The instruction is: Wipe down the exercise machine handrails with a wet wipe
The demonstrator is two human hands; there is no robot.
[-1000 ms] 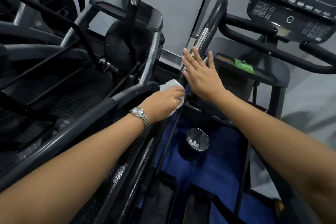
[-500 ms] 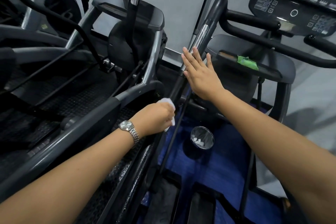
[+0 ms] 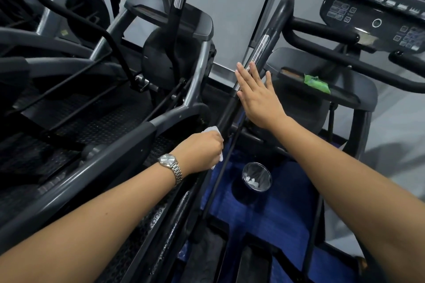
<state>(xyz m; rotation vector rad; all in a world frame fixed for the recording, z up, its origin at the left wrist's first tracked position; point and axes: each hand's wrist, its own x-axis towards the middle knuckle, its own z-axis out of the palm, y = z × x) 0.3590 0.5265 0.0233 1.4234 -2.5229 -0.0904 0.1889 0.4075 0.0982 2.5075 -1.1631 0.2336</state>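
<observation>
1. Grey wall and a blue floor mat frame the dark exercise machines in the head view.
2. Left hand, with a silver watch at the wrist, has its grip clenched round a white wet wipe, held against the black lower stretch of a slanted handrail.
3. Right hand has its grip released, fingers straight and flat on the same handrail higher up, by its chrome section.
4. Below, a small round bin stands on the mat; a green packet lies on the right machine's tray.
</observation>
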